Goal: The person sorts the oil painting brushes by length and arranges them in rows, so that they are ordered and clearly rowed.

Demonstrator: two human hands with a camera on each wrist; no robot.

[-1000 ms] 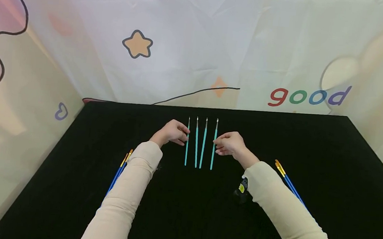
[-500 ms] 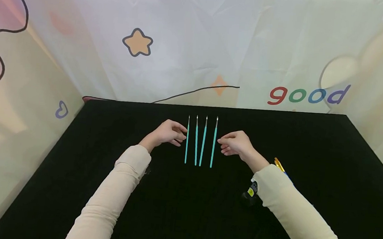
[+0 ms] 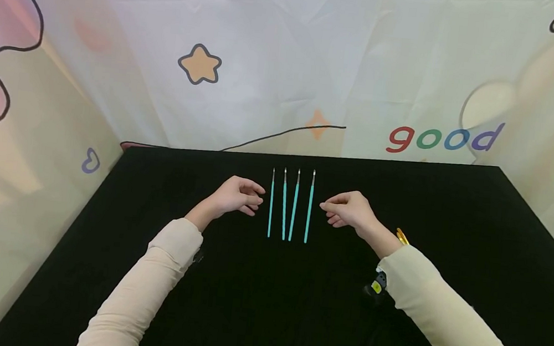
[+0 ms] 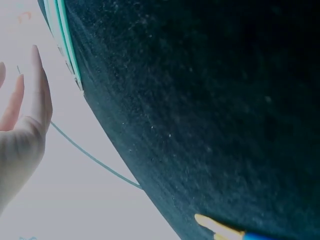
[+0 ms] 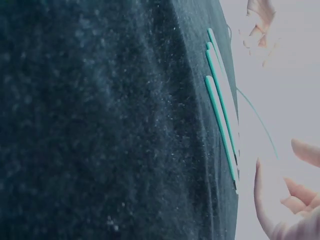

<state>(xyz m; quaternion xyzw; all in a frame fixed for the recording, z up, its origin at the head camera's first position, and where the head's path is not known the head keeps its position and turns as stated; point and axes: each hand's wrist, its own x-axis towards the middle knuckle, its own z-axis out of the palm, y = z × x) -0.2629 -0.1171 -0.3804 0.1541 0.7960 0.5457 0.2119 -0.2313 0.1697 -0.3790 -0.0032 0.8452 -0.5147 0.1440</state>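
Across the lower part of the head view, we see the dark worktop (image 3: 264, 305), with a printed backdrop (image 3: 278, 56) filling the upper frame. From lower left and lower right, the left sleeve (image 3: 141, 282) and the right sleeve (image 3: 449, 306) slant inward toward the centre. At their ends, the left hand (image 3: 237, 196) and the right hand (image 3: 350, 211) face each other, well apart and both empty: the left's fingers reach out loosely, while the right's are gently bent, with thumb and forefinger tips close together.

Between the hands, in the middle of the frame, we find four teal brushes lying side by side, their long axes running up and down the frame, bristle ends uppermost. We judge this crosswise relation to be what matters: the fingers point in from the sides, about level with the brushes' middles. The leftmost brush (image 3: 271, 208) lies just beside the left fingertips, the rightmost brush (image 3: 309, 212) just beside the right; the gaps look so alike that we cannot call either hand nearer. Of the inner pair, the second brush (image 3: 284, 210) and the third brush (image 3: 293, 213) lean together toward their lower ends. Smallest of all, we notice golden bristle tips (image 3: 402, 236) peeking out above the right sleeve.
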